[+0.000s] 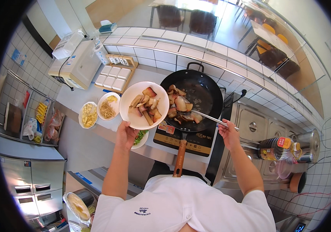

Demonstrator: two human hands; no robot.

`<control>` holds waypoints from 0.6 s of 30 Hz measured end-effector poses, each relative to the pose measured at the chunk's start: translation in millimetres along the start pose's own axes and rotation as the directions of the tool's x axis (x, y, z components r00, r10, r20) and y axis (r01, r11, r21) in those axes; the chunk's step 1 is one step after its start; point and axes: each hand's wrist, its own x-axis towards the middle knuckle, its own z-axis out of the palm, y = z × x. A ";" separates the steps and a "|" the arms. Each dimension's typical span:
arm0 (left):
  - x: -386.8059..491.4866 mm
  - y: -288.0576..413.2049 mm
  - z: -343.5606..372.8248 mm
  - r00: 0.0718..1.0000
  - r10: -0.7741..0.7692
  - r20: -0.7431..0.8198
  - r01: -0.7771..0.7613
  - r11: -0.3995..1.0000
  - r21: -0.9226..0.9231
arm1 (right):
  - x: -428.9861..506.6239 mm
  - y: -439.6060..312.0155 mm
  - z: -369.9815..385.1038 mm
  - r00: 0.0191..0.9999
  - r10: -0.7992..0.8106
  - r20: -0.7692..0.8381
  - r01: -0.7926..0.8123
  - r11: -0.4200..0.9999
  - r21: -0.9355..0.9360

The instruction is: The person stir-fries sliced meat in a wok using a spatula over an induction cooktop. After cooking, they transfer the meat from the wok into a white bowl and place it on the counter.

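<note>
My left hand [127,135] grips the near rim of a white bowl [127,95] that holds several slices of cooked, fatty meat [147,109]. The bowl hangs at the left edge of a black wok [206,84]. My right hand [228,134] is closed around the metal handle of a ladle or spatula [212,117], whose head lies among more meat slices [181,103] in the wok's left part and is mostly hidden. Under the wok is a black and gold induction cooker [203,150]. The wok's wooden handle [180,159] points at my body.
Left of the bowl stand a dish of shredded ginger [106,111] and a dish of chopped garlic [88,114]. A bowl of green peppers [140,138] sits partly under my left hand. Behind is a seasoning box rack [114,76]; rightward are lidded steel pans [252,120] and a large sauce bottle [275,148].
</note>
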 end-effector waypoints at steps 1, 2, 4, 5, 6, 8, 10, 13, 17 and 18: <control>2.0 -1.0 0.3 1.000 0.005 -0.006 -0.005 1.000 0.007 | -3.8 -4.4 -1.1 1.000 -0.022 -0.004 0.022 1.000 -0.009; 4.5 -1.4 0.8 0.999 0.024 0.027 -0.025 1.000 0.005 | -7.6 -11.0 -1.4 0.999 -0.041 -0.011 0.041 0.999 -0.020; 10.2 -2.1 2.1 1.000 0.001 0.000 -0.001 0.999 0.039 | -15.0 -27.9 0.7 0.996 -0.083 -0.029 0.082 0.996 -0.039; 13.4 -3.1 2.9 0.999 0.004 0.033 -0.006 0.999 0.040 | -19.6 -37.9 3.1 0.994 -0.108 -0.015 0.107 0.993 -0.045; 17.8 -5.2 4.7 0.999 -0.026 0.030 0.024 0.997 0.068 | -24.9 -48.9 6.0 0.991 -0.133 -0.016 0.132 0.990 -0.056; 27.5 -7.1 8.5 0.996 -0.060 0.073 0.052 0.993 0.104 | -32.9 -70.6 17.4 0.976 -0.213 -0.044 0.209 0.975 -0.075; 34.9 -15.7 14.8 0.999 -0.051 0.018 0.049 0.993 0.108 | -42.4 -95.0 31.8 0.967 -0.251 -0.035 0.247 0.965 -0.092; 47.8 -29.7 28.0 0.994 -0.099 0.038 0.095 0.990 0.104 | -58.6 -126.1 58.2 0.955 -0.297 0.027 0.297 0.941 -0.160; 59.2 -46.7 49.1 0.975 -0.174 0.137 0.159 0.981 0.112 | -70.1 -144.5 98.8 0.952 -0.285 0.111 0.306 0.905 -0.297; 60.5 -50.6 54.6 0.970 -0.188 0.157 0.170 0.978 0.121 | -72.5 -145.4 108.1 0.951 -0.278 0.131 0.307 0.891 -0.334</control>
